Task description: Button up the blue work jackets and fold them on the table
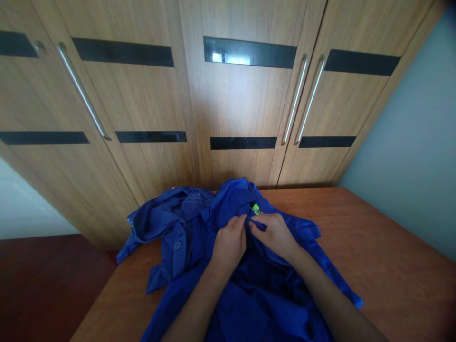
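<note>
A rumpled blue garment [185, 261] with a button lies spread over the wooden table. My left hand [230, 240] is closed on its cloth near the upper middle. Close beside it, my right hand [274, 235] pinches the fabric with thumb and forefinger. Just above the right fingers a small yellow-green item [255, 209] shows against the blue; its kind is unclear. Folds of cloth and my own fingers hide exactly what each fingertip grips.
The reddish wooden tabletop [374, 247] reaches out to the right. Behind it stands a wooden wardrobe [235, 104] with black strips and long metal handles [295, 99]. A pale wall [413, 142] rises at right, and dark red floor [46, 285] lies lower left.
</note>
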`<state>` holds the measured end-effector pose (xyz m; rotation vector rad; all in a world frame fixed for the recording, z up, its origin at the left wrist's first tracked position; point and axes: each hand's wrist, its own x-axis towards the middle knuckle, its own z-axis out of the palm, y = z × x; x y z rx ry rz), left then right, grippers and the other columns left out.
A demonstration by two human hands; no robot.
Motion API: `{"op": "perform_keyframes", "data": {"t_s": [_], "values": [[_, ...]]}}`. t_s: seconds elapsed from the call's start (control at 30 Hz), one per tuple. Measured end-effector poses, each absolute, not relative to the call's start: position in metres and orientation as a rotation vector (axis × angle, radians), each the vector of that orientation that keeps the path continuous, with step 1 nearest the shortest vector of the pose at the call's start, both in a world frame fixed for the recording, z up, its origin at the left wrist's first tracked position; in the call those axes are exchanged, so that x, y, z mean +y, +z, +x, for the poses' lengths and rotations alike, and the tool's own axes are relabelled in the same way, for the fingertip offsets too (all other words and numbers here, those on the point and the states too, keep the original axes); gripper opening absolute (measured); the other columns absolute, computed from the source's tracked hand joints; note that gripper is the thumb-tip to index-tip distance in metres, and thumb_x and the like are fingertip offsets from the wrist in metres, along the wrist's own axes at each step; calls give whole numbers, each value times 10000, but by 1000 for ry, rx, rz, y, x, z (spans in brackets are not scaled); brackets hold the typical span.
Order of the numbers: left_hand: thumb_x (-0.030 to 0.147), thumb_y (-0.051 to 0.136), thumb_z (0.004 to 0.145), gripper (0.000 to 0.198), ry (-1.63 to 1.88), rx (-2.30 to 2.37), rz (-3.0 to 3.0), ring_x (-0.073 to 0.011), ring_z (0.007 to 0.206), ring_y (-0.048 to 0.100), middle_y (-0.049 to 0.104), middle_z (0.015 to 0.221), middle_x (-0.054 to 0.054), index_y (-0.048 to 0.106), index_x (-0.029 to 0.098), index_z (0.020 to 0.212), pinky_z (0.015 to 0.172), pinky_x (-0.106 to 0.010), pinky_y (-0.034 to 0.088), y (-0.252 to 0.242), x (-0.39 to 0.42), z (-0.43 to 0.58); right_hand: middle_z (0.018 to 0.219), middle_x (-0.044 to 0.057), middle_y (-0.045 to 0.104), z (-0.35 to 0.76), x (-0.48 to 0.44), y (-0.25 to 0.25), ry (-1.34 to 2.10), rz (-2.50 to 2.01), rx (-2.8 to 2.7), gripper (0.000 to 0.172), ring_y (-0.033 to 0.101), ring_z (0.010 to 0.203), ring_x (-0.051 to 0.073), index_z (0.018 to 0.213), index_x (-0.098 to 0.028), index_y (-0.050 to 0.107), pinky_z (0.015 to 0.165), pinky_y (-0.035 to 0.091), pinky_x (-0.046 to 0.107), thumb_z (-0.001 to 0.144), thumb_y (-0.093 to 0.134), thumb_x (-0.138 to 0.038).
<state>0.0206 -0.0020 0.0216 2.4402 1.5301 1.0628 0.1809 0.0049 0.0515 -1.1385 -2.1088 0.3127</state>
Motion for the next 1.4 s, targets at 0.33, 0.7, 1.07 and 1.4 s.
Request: {"op": "perform_keyframes", "data": {"t_s": [0.33,0.7,1.07,1.4], "values": [[56,439,865,330,1220,1440,2284,-181,896,658,691,972,-64,640,180,1094,826,-308,530,13,2,21,806,17,741,178,12,44,170,-1376,-2100,203,673,777,170,812,-246,718,682,429,215,872,528,-283],[189,491,866,243,1539,1493,1872,-170,793,662,716,890,-29,685,196,1013,736,-274,514,26,9,4,844,21,755,216,26,57,146,-1393,-1725,274,700,803,215,849,-234,741,731,498,273,877,495,-351],[200,490,773,169,1462,1979,1814,-177,765,617,654,790,1,659,207,774,715,-267,462,53,9,-28,897,81,741,290,9,52,-91,-1840,-1680,272,686,828,252,952,-227,731,764,496,347,837,493,-293],[87,538,691,571,1317,1842,2435,-295,1174,481,523,1257,-127,486,170,1253,999,-457,403,52,-5,-3,1174,82,624,232,-3,66,-154,-1550,-2212,385,530,1103,237,1167,-204,608,945,403,355,797,520,-141]]}}
